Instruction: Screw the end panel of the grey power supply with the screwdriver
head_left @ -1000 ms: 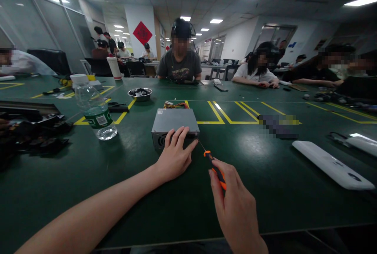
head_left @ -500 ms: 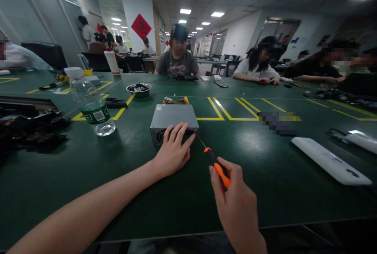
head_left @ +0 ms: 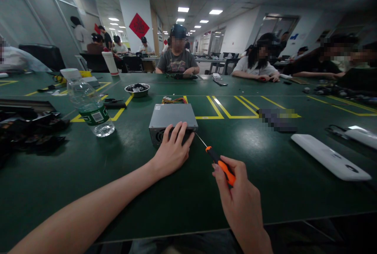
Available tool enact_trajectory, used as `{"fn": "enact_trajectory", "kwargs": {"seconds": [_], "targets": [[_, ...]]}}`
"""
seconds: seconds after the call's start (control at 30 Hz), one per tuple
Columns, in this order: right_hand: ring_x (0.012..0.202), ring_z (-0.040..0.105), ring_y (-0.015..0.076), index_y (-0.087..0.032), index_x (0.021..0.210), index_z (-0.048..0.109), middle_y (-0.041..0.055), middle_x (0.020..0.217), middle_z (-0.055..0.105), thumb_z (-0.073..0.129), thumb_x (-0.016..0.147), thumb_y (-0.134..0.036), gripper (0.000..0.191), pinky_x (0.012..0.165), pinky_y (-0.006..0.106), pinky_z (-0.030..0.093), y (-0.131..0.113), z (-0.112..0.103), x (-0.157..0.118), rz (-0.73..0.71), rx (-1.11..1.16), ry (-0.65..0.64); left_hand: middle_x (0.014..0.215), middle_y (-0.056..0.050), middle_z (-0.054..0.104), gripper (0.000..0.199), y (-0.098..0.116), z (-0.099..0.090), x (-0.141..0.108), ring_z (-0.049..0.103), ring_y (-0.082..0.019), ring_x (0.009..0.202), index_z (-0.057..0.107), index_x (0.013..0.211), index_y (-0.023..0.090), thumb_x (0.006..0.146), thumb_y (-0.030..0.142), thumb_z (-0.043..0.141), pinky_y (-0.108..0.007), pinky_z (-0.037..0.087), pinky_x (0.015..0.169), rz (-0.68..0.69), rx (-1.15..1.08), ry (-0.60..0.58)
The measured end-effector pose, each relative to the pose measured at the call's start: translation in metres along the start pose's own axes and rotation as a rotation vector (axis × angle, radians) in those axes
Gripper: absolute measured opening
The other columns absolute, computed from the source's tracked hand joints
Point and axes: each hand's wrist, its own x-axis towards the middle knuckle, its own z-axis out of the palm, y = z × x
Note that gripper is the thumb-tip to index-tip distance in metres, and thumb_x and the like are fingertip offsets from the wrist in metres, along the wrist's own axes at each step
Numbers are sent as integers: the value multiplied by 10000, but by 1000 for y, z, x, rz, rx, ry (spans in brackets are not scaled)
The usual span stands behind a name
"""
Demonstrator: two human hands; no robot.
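Note:
A grey computer power supply lies on the green table, with its black fan grille facing me and partly covered. My left hand is braced on its front face, fingers over the top edge, holding it. Between the thumb and fingers of my right hand is a screwdriver with an orange and black handle. Its thin shaft points up and left to the front right corner of the power supply. The tip is at that corner; the screw itself is too small to make out.
Left of the power supply stands a clear water bottle; behind it is a metal bowl of small parts. Dark hardware is piled far left. A white power-bank-like object lies right. A person sits opposite.
My right hand and the screwdriver handle have shifted slightly right, and the handle has tilted lower. The tip stays at the corner. My left hand keeps its place on the power supply.

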Motion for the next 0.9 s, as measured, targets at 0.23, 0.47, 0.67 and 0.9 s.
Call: {"fn": "enact_trajectory", "kwargs": {"seconds": [0.23,0.47,0.67,0.9], "targets": [[656,689,162,-207,1025,485,40,851,694,367,919,-421,267,536,254,527,7,2,-4,47,58,13,1420,-239,316,499,0,0,1,264,-362,1332,438,1317,150,841,290,494,-547,224,1047,1,11,-16],[684,686,146,-215,1033,489,31,870,682,396,914,-388,229,570,242,526,10,2,-11,51,99,37,1433,-217,306,448,-3,2,-1,252,-344,1342,464,1278,166,842,264,491,-546,218,1056,-4,-52,12],[687,683,136,-205,1045,492,38,878,677,408,913,-360,220,583,230,528,8,4,-12,5,131,37,1439,-206,297,304,-7,1,-4,227,-305,1357,542,1113,115,849,235,451,-511,198,1090,-5,-147,23],[650,679,144,-182,1046,504,48,834,686,398,915,-357,244,566,237,527,-4,11,-8,-22,136,-21,1406,-184,344,204,-20,0,-8,274,-281,1337,540,1005,144,827,170,444,-492,220,1074,-121,-200,101]]}}
